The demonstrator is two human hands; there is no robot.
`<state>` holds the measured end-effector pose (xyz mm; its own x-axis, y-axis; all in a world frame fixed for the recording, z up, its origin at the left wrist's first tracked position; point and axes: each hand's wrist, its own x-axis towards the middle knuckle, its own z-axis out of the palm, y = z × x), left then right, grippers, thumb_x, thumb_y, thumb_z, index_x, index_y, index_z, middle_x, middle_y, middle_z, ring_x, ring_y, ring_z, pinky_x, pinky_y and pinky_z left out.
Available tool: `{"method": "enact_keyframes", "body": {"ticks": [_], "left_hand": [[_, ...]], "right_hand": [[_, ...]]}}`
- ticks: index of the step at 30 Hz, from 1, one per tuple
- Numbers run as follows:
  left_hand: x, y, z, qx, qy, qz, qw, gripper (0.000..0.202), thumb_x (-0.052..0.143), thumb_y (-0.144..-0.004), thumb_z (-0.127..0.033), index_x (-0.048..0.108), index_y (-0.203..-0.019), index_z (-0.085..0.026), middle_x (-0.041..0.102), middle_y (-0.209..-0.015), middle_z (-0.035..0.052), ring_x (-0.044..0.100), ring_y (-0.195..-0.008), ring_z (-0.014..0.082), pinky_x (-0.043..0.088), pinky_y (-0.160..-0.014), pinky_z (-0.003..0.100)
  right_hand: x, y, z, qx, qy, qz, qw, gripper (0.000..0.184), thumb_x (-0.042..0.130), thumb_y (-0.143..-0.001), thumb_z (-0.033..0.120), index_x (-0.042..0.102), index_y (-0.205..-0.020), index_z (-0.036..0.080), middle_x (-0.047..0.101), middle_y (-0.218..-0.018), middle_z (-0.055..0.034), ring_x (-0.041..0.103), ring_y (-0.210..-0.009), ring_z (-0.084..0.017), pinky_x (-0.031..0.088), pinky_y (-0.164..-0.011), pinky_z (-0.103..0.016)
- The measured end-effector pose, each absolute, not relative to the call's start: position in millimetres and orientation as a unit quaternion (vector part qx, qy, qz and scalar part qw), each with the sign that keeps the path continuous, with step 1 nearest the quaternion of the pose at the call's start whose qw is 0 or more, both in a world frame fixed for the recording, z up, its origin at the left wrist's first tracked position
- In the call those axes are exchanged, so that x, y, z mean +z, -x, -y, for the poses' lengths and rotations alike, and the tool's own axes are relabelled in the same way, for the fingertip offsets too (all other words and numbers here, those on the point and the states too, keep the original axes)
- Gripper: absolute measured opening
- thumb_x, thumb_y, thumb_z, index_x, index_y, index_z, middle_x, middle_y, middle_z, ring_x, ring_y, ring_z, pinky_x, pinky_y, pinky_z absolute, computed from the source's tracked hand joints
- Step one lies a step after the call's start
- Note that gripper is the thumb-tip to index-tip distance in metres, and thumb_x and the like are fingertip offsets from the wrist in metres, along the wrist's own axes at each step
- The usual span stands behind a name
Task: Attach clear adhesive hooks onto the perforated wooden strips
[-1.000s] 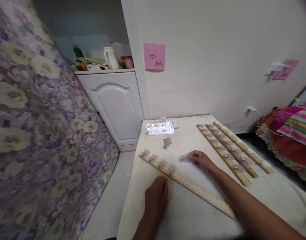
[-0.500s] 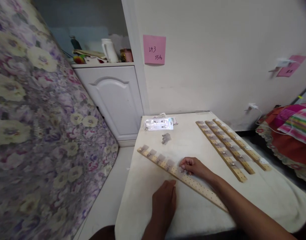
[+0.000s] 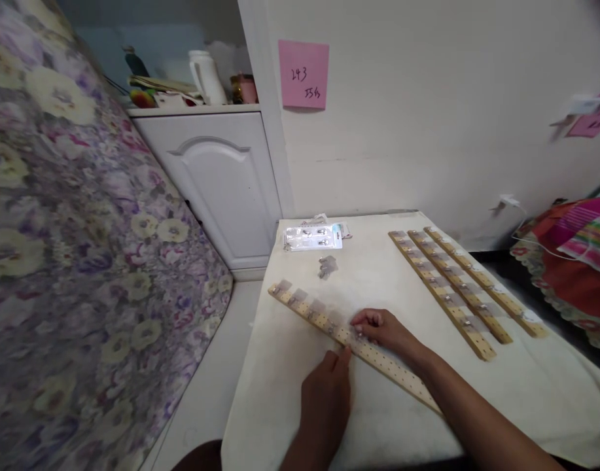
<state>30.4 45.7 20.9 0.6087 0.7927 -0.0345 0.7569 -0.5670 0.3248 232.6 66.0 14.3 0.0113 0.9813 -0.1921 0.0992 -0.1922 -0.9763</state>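
A light wooden strip [image 3: 402, 377] with rows of small holes lies slantwise on the table. Along its far-left part sit several clear plastic pieces [image 3: 315, 311] with small shiny metal parts. My right hand [image 3: 383, 330] pinches another clear piece [image 3: 357, 331] over the strip's top, just right of the seated ones. My left hand [image 3: 326, 386] is closed, its fingertips at the strip's near edge, close under that piece. The exact grip of the left fingertips is partly hidden. Farther back lies a small heap of loose clear pieces [image 3: 328, 266].
Three more wooden strips [image 3: 440, 296] bearing similar clear pieces lie side by side at the right. At the table's back left is a clear blister pack [image 3: 313, 237] with metal parts. A floral curtain [image 3: 108, 275] hangs left of the cloth-covered table [image 3: 265, 405].
My left hand has moved up and slightly right, so its fingertips now reach the strip's edge. My right hand stays at nearly the same spot with the clear piece. The view has tilted slightly.
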Motion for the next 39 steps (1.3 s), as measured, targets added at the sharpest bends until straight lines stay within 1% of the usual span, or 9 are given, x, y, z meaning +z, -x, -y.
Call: {"method": "enact_keyframes", "body": {"ticks": [4, 8, 14, 17, 21, 24, 39], "left_hand": [[23.5, -30.6, -45.3, 0.057, -0.884, -0.439, 0.148, 0.049, 0.034, -0.087, -0.013, 0.041, -0.134, -0.026, 0.06, -0.1, 0.0047, 0.061, -0.08, 0.0174, 0.047, -0.068, 0.026], [25.7, -30.6, -44.9, 0.065, -0.885, -0.436, 0.147, 0.048, 0.033, -0.088, -0.013, 0.042, -0.133, -0.026, 0.06, -0.098, 0.0047, 0.061, -0.079, 0.0178, 0.048, -0.068, 0.027], [24.5, -30.5, -45.2, 0.071, -0.886, -0.433, 0.154, 0.048, 0.034, -0.087, -0.011, 0.043, -0.133, -0.024, 0.06, -0.1, 0.0058, 0.062, -0.081, 0.0175, 0.048, -0.07, 0.027], [21.0, -29.5, -45.5, 0.073, -0.885, -0.433, 0.156, 0.049, 0.035, -0.087, -0.011, 0.042, -0.133, -0.024, 0.06, -0.1, 0.0056, 0.062, -0.08, 0.0167, 0.049, -0.069, 0.026], [17.8, -28.6, -45.7, 0.081, -0.883, -0.434, 0.159, 0.049, 0.036, -0.087, -0.012, 0.04, -0.134, -0.025, 0.06, -0.101, 0.0047, 0.061, -0.082, 0.0154, 0.049, -0.071, 0.024], [18.4, -28.7, -45.4, 0.078, -0.882, -0.437, 0.159, 0.048, 0.036, -0.088, -0.011, 0.041, -0.134, -0.024, 0.059, -0.102, 0.0052, 0.061, -0.082, 0.0149, 0.049, -0.071, 0.025], [21.2, -30.9, -44.5, 0.048, -0.889, -0.437, 0.129, 0.05, 0.036, -0.086, -0.009, 0.041, -0.134, -0.023, 0.06, -0.1, 0.0047, 0.06, -0.08, 0.017, 0.049, -0.069, 0.026]], "right_hand": [[13.7, -232.8, -63.8, 0.527, 0.549, 0.476, 0.44, 0.026, 0.072, -0.066, 0.032, 0.066, -0.087, 0.018, 0.06, -0.068, 0.0025, 0.052, -0.061, -0.01, 0.038, -0.057, -0.022], [11.8, -232.6, -64.2, 0.532, 0.555, 0.473, 0.43, 0.029, 0.074, -0.061, 0.029, 0.065, -0.087, 0.018, 0.058, -0.067, 0.0033, 0.052, -0.062, -0.011, 0.038, -0.058, -0.022], [7.2, -233.1, -64.3, 0.532, 0.543, 0.471, 0.448, 0.024, 0.071, -0.067, 0.029, 0.066, -0.087, 0.017, 0.06, -0.069, 0.0022, 0.052, -0.061, -0.01, 0.037, -0.057, -0.022], [6.2, -233.8, -64.7, 0.539, 0.544, 0.463, 0.446, 0.024, 0.071, -0.067, 0.03, 0.067, -0.087, 0.017, 0.06, -0.067, 0.0027, 0.05, -0.058, -0.01, 0.035, -0.055, -0.022], [7.3, -234.8, -65.2, 0.545, 0.542, 0.463, 0.442, 0.025, 0.072, -0.067, 0.029, 0.068, -0.088, 0.017, 0.059, -0.067, 0.0027, 0.049, -0.058, -0.009, 0.034, -0.054, -0.021], [9.8, -234.6, -64.7, 0.547, 0.54, 0.463, 0.441, 0.025, 0.072, -0.067, 0.028, 0.068, -0.088, 0.016, 0.059, -0.066, 0.0027, 0.048, -0.057, -0.009, 0.033, -0.054, -0.021], [7.5, -233.1, -64.0, 0.539, 0.546, 0.465, 0.442, 0.022, 0.071, -0.069, 0.025, 0.068, -0.088, 0.016, 0.061, -0.07, 0.0012, 0.052, -0.062, -0.01, 0.036, -0.057, -0.022]]}}
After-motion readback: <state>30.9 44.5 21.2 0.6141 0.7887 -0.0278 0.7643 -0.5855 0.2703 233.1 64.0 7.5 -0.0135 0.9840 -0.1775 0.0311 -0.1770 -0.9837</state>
